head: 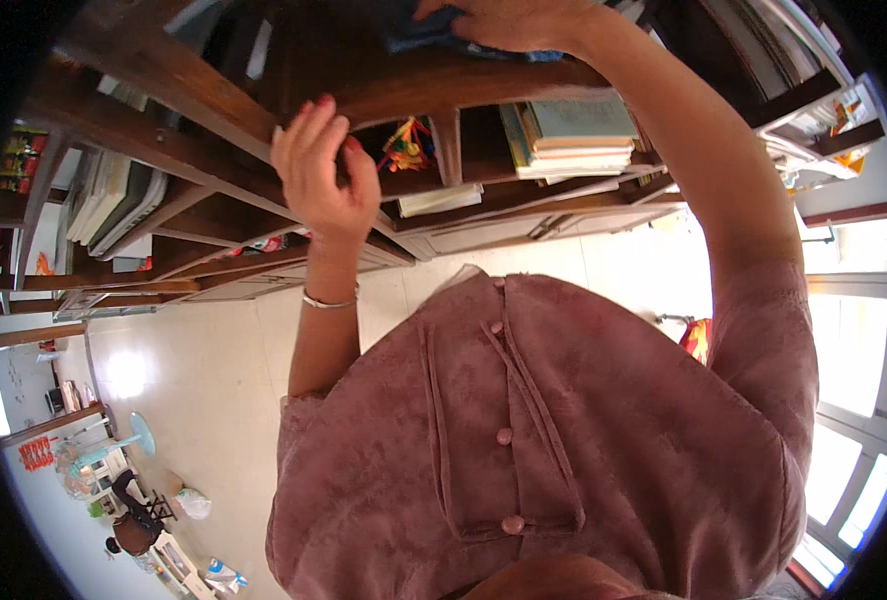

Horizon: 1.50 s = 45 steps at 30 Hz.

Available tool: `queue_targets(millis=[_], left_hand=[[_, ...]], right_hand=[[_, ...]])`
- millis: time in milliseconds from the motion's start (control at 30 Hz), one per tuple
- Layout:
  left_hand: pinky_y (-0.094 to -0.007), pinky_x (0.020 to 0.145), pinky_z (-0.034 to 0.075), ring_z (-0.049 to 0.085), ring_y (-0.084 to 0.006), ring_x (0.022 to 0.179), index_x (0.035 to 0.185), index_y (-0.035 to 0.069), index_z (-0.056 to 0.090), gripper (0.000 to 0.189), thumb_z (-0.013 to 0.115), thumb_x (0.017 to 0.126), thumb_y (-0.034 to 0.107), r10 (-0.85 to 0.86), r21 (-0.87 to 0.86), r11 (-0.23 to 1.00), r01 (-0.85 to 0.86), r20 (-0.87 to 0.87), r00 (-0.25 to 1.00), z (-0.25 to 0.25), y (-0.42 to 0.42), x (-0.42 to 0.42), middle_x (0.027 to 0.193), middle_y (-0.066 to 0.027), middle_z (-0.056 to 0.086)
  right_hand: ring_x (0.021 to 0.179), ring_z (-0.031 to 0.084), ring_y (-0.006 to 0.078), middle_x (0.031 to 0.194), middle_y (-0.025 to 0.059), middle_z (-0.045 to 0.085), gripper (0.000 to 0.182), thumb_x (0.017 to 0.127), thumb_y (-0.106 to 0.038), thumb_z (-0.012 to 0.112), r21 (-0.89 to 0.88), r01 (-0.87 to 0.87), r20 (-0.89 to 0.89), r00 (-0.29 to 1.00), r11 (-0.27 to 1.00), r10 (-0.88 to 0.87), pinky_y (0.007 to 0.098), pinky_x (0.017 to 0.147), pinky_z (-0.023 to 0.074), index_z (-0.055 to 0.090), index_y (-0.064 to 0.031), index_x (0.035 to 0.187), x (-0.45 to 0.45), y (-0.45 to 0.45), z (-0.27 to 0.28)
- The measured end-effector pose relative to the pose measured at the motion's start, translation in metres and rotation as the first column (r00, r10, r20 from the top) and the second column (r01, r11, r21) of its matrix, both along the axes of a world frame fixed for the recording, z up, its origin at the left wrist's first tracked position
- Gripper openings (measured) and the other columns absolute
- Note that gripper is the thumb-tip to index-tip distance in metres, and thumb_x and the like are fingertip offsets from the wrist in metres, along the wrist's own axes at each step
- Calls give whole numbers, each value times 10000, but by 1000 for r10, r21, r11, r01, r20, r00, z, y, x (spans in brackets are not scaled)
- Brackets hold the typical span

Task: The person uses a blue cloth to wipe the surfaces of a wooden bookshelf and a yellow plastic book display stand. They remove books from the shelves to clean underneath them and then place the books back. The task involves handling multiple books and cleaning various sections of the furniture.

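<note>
My right hand [522, 26] is at the top edge of the view, laid over a dark blue cloth [481, 51] on a shelf of the dark wooden shelving unit [503, 84]. Its fingers are partly cut off by the picture's rim. My left hand [327, 169], with a silver bangle at the wrist, is raised in front of the wooden frame. Nothing shows in its slightly curled fingers, and the thumb stands apart. Whether its fingertips touch the wood, I cannot tell.
Below the shelf are stacked books [574, 142], a colourful tasselled ornament [409, 146] and a pale book [439, 201]. More books [102, 195] stand at left. A pale tiled floor [210, 360] holds a standing fan [141, 433] and a seated person [139, 529]. Windows [852, 352] are at right.
</note>
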State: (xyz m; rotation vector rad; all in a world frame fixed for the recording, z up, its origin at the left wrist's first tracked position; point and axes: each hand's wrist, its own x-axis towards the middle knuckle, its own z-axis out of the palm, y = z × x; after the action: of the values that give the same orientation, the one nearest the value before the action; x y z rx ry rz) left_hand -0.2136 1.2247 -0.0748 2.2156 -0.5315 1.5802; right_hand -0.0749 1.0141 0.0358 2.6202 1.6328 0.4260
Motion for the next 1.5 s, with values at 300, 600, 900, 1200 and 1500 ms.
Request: queue_targets(millis=[300, 600, 900, 1200, 1500], left_hand=[[-446, 988, 404, 581, -314, 1091, 1023, 14, 606, 267, 630, 759, -24, 3, -43, 999, -7, -75, 997, 19, -24, -11, 1171, -129, 624], [-303, 975, 425, 549, -190, 1134, 1135, -28, 565, 239, 537, 899, -43, -636, -650, 722, 238, -486, 600, -39, -143, -31, 1176, -132, 590], [-285, 966, 353, 499, -200, 1071, 1161, -51, 566, 576, 604, 881, 451, -752, -870, 410, -274, -493, 438, -78, -168, 67, 1165, -108, 585], [-387, 901, 464, 487, -233, 1160, 1354, 102, 436, 785, 694, 773, 563, -847, -790, 342, -510, -493, 196, -75, -151, 110, 1302, -72, 489], [-489, 963, 413, 382, -276, 1251, 1399, 135, 357, 938, 796, 672, 533, -867, -780, 422, -461, -496, 46, -62, -155, 111, 1381, -85, 380]], right_hand=[[937, 647, 252, 1003, 113, 672, 250, 913, -218, 526, 639, 754, -707, 500, 150, 500, 349, 885, 499, 626, -103, 1112, -85, -233, 11], [798, 593, 103, 865, 4, 615, 212, 873, -183, 631, 331, 934, -928, 295, 138, 227, 243, 718, 477, 642, -63, 1047, -119, -281, -135], [984, 623, 193, 1176, 129, 625, 465, 878, -201, 530, 237, 935, -897, 106, 264, 429, 279, 879, 494, 514, 14, 1290, -81, -261, -170], [897, 624, 181, 1025, 123, 653, 429, 893, -295, 527, 80, 921, -973, -11, 381, 230, 274, 812, 492, 607, 29, 1162, -67, -258, -155], [616, 613, 165, 759, 80, 651, 268, 888, -236, 542, 70, 955, -892, -69, 288, 446, 306, 576, 510, 670, -1, 899, -59, -243, -168]])
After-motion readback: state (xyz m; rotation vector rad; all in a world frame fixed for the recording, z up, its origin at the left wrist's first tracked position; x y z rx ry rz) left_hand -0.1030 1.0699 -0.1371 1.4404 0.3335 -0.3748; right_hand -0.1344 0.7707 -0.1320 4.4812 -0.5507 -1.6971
